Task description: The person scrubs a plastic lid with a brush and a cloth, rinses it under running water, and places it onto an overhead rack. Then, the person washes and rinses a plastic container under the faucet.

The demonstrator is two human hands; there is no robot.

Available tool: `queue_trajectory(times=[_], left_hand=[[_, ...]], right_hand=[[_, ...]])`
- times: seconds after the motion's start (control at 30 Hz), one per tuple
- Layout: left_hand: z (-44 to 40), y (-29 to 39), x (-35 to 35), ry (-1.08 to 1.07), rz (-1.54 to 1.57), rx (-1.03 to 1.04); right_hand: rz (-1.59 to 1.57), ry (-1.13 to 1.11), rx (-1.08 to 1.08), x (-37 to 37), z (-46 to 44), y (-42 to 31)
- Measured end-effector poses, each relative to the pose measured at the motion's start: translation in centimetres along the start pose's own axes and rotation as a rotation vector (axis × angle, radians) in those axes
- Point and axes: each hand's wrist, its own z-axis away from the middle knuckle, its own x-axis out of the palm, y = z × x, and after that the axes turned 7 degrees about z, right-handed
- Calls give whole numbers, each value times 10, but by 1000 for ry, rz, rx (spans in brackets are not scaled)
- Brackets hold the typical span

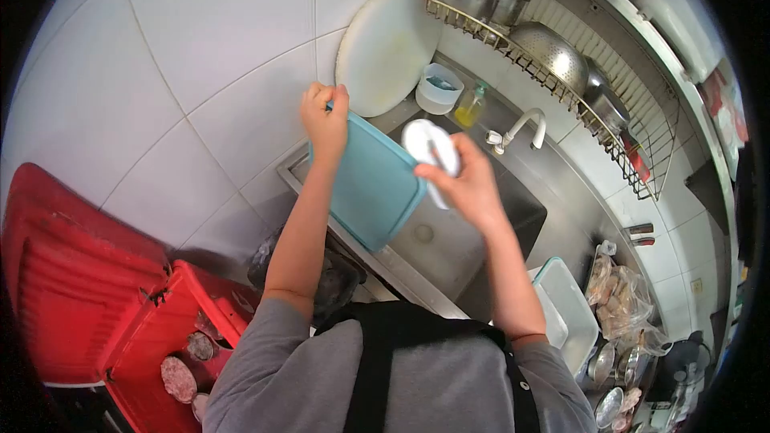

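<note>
My left hand (325, 120) is closed around the upper corner of a teal plastic lid (365, 184), rectangular with rounded corners and a raised rim. The lid is tilted over the left part of the steel sink (437, 252). In my right hand (473, 184) is a white round object (431, 146), blurred, with a white part below it; its exact kind I cannot make out. The fingers are wrapped on it, close beside the lid's right edge.
Behind the sink stand a faucet (521, 128), a soap bottle (472, 106), a white tub (439, 90) and a round white board (389, 52). A rack (561, 88) holds pots and a colander. A white container (565, 313) stands right; an open red cooler (136, 377) stands left.
</note>
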Motion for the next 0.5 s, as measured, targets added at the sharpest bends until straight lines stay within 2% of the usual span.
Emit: queue_trajectory(times=[0.03, 0.1, 0.17, 0.3, 0.43, 0.5], left_hand=[[1, -1, 0, 4, -13, 10], [1, 1, -1, 22, -23, 31], [1, 2, 1, 33, -35, 67], [0, 2, 0, 34, -97, 160], [6, 9, 10, 28, -86, 246], [6, 6, 8, 70, -34, 197]], right_hand=[[28, 48, 47, -18, -2, -21], [92, 9, 37, -44, -3, -43], [299, -116, -69, -53, -5, -65], [488, -318, -130, -30, -28, -68], [530, -349, -273, 5, -71, -83], [436, -344, -268, 9, -79, -76]])
